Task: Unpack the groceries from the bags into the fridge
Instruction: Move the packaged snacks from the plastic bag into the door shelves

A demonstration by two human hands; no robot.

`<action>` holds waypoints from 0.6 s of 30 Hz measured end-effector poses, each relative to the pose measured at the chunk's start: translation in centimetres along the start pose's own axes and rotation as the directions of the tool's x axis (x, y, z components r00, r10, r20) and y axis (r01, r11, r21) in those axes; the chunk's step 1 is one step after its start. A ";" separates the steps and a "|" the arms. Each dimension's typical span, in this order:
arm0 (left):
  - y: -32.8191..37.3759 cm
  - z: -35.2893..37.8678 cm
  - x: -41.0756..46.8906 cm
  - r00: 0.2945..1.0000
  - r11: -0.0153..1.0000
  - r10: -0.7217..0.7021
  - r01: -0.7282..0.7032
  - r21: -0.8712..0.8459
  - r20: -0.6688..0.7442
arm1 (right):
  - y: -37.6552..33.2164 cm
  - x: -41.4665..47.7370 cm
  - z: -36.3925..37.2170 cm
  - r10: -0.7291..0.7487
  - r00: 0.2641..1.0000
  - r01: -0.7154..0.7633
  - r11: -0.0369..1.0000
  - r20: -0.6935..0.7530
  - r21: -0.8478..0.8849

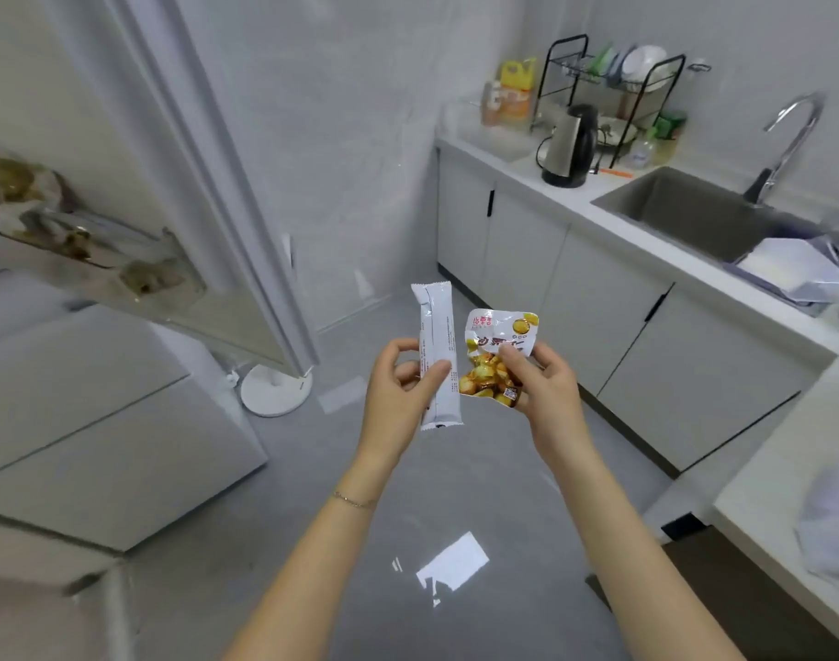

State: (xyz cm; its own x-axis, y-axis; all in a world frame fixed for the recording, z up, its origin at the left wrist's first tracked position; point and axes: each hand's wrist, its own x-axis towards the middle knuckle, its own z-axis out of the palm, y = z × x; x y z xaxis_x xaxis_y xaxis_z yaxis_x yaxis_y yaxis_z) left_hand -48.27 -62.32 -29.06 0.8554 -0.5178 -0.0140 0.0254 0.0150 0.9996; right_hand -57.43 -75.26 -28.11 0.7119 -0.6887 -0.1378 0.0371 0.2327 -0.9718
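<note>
**Groceries held up over the kitchen floor [408, 517]**

The left hand [398, 388] grips a long white packet [439, 355]. Its thumb lies across the front and its fingers curl behind, so the packet stands nearly upright. The right hand [548, 391] pinches a small pouch [498, 355] of yellow-brown pieces, with the thumb on the printed front and the fingers behind. The two wrappers sit just beside each other at the middle of the view; whether their edges touch cannot be told. Both arms are stretched forward, and a thin bracelet [354, 501] circles the left wrist.

To the left, the fridge door [245, 207] stands open. Its clear door shelf [169, 283] carries a few items too blurred to name. Below the shelf are the pale fronts of the fridge drawers [97, 412], and a round white stand base [274, 391] sits on the floor near the door's lower corner.

To the right runs the worktop [656, 240] with a steel sink [694, 212] and a tap [789, 136]. A kettle [567, 145], a yellow bottle [517, 88] and a black dish rack [613, 83] stand towards its far end. A pale bag [789, 274] lies beside the sink, well apart from both hands.
</note>
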 end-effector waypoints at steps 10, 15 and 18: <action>1.7 -21.7 -2.6 0.967 0.995 0.096 -0.099 -0.001 -0.236 | 3.9 -4.1 21.4 -0.021 0.968 0.033 0.999 0.249 -0.042; 3.6 -30.6 -3.1 0.926 0.990 0.133 -0.138 0.012 -0.353 | 3.4 -5.8 29.8 -0.106 0.914 0.138 0.989 0.391 -0.054; 5.0 -34.7 -2.3 0.896 0.985 0.164 -0.169 0.025 -0.411 | 2.6 -6.1 34.1 -0.141 0.860 0.193 0.980 0.490 -0.055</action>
State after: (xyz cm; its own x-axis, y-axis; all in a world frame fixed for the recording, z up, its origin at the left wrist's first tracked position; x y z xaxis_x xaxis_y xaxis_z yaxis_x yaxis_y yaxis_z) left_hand -32.16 -31.38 -24.90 0.9839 -0.1098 0.1411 -0.1326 0.0813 0.9878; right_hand -37.73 -47.07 -23.27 0.9508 -0.2887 0.1126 0.1346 0.0575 -0.9892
